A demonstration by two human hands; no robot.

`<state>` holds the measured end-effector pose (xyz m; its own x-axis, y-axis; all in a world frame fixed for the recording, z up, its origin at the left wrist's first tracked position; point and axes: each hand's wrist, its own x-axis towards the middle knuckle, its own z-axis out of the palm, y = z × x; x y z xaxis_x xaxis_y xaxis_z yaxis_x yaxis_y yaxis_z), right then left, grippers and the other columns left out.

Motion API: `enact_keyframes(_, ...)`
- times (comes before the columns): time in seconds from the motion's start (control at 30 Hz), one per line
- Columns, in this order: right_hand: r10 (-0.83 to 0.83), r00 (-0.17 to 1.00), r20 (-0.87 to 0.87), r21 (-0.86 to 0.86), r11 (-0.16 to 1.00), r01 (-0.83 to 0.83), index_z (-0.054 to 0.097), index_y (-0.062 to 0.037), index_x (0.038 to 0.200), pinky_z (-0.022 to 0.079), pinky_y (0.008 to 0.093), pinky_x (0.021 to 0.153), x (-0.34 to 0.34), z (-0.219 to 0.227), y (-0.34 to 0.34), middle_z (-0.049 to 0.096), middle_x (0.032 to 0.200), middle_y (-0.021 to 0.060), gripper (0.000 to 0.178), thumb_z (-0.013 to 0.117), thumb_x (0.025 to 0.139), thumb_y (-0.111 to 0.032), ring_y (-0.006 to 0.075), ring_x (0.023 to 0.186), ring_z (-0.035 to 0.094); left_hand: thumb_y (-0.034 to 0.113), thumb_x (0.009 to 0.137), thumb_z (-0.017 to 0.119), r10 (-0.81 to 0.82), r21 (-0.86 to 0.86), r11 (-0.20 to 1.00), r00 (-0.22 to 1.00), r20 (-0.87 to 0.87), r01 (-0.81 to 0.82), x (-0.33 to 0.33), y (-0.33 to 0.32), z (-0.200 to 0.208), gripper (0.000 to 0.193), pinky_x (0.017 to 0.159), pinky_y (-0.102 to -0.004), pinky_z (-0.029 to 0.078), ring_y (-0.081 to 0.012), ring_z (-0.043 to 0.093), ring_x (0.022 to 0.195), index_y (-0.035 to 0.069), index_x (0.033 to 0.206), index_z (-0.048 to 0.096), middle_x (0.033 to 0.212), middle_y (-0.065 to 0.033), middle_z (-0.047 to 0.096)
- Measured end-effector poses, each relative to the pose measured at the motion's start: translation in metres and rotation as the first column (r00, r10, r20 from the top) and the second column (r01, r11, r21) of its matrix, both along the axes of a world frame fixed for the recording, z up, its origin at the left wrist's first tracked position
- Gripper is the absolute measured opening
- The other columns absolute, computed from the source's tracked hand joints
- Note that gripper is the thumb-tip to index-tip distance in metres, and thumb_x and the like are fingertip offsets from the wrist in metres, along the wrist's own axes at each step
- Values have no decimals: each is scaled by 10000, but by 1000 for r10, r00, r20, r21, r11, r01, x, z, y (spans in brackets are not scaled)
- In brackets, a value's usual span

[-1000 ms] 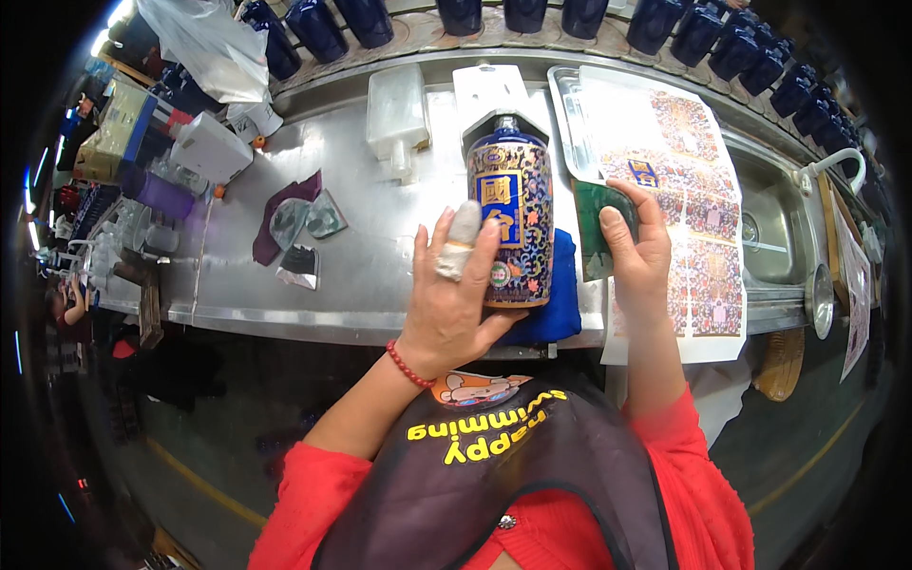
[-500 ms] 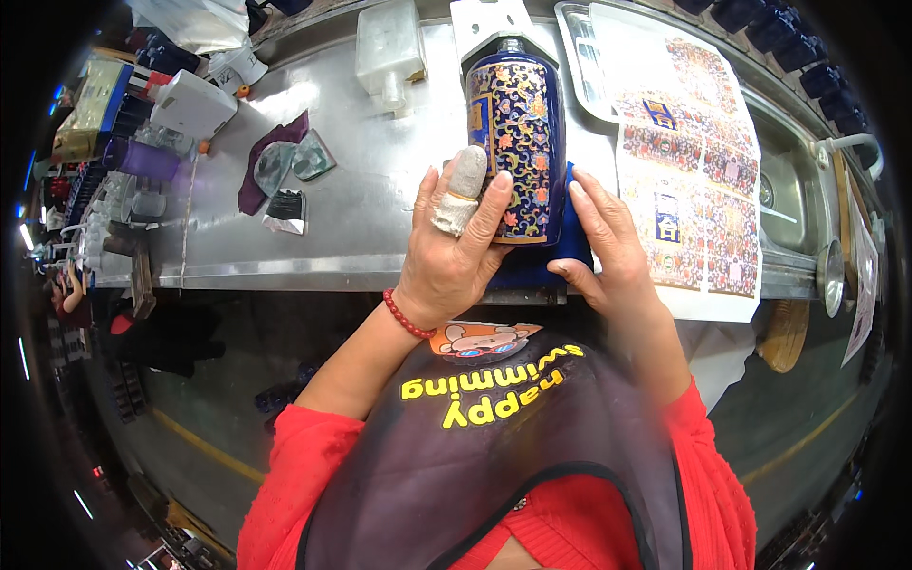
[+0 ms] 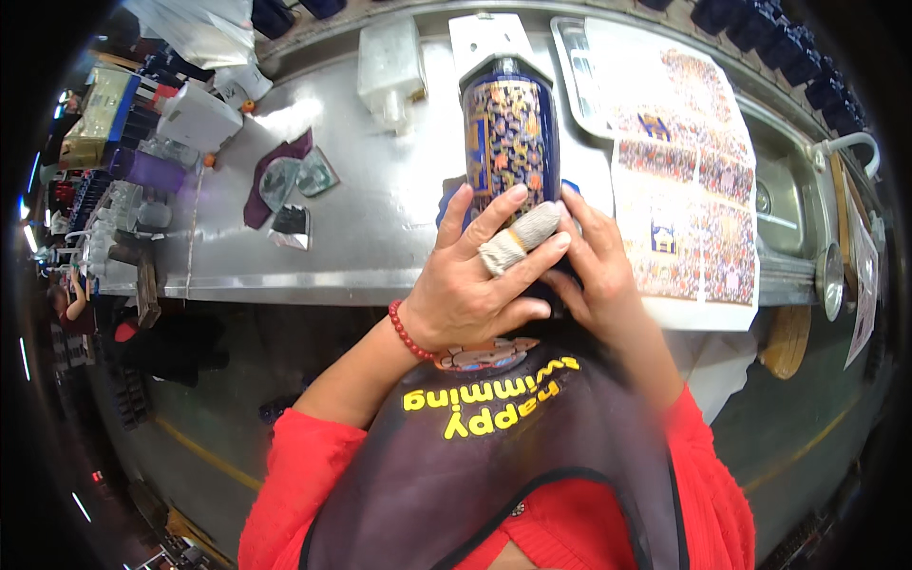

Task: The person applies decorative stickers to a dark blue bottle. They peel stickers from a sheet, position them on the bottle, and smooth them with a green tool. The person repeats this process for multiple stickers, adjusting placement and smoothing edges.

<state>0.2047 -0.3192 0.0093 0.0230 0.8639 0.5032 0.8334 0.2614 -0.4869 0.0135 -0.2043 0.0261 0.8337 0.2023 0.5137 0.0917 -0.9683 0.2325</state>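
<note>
A dark blue bottle (image 3: pixel 516 142) with a colourful floral decal lies on its side on the steel bench, its neck pointing away from me. My left hand (image 3: pixel 480 275) rests across the bottle's near end, fingers spread out. One of its fingers wears a grey-white cloth finger cover (image 3: pixel 522 237). At the near right corner of the bottle, my right hand (image 3: pixel 603 266) curls its fingers and thumb around the end. Both hands' fingertips almost meet there and hide the bottle's base. Blue cloth or material shows partly on both sides of the bottle.
Right of the bottle, a printed decal sheet (image 3: pixel 684 190) covers part of a metal tray (image 3: pixel 570 76). A sink (image 3: pixel 784 185) lies farther right. A clear rectangular bottle (image 3: pixel 389 71) stands back left, and purple cloth with squeegee-like pieces (image 3: pixel 285 180) lies at left. Blue bottles (image 3: pixel 779 47) line the back right.
My left hand has slid down and right over the bottle's near end. My right hand has moved in and closed around that end. The bottle sits slightly nearer and turned a little.
</note>
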Motion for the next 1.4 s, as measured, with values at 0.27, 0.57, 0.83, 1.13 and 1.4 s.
enact_keyframes(0.27, 30, 999, -19, -28, 999, -31, 475, 25, 1447, 434, 513, 1066, -1, 1, 0, 437, 1498, 275, 814, 820, 712, -40, 465, 1290, 491, 696, 891, 571, 195, -239, 955, 979, 55, -176, 14, 34, 2, 1093, 1199, -586, 181, -543, 298, 1434, -113, 1548, 242, 1515, -365, 352)
enact_keyframes(0.57, -15, 999, -31, -4, 1000, 15, 520, 52, 1401, 451, 518, 1042, -5, -4, 1, 475, 1455, 289, 726, 811, 745, -61, 469, 1247, 526, 633, 850, 657, 212, -74, 973, 973, -89, -218, 42, 27, 35, 1039, 1183, -626, 211, -527, 262, 1452, -98, 1516, 339, 1475, -348, 417)
enact_keyframes(0.83, 12, 1000, -29, -20, 1000, -13, 525, 50, 1400, 458, 523, 1039, -3, 0, 0, 479, 1441, 293, 738, 814, 729, -53, 476, 1249, 522, 673, 941, 509, 226, -47, 973, 974, -36, -227, 55, 44, 47, 967, 1201, -609, 153, -505, 321, 1440, -96, 1507, 361, 1446, -326, 476)
enact_keyframes(1.13, 42, 997, -66, -84, 995, -47, 520, 48, 1392, 437, 515, 1067, -2, 6, 0, 460, 1453, 295, 737, 804, 717, -39, 470, 1284, 494, 626, 924, 564, 156, 33, 988, 974, -164, -153, 76, 35, 46, 885, 1208, -606, 106, -461, 317, 1458, -82, 1446, 467, 1448, -264, 503)
enact_keyframes(1.4, 14, 1000, -27, -10, 1000, -15, 481, 53, 1425, 442, 523, 1055, -4, 3, -1, 459, 1457, 288, 773, 798, 728, -49, 475, 1263, 502, 711, 916, 498, 279, -51, 955, 943, -180, -292, 26, 19, 37, 997, 1191, -644, 65, -479, 211, 1506, -47, 1545, 346, 1548, -271, 406)
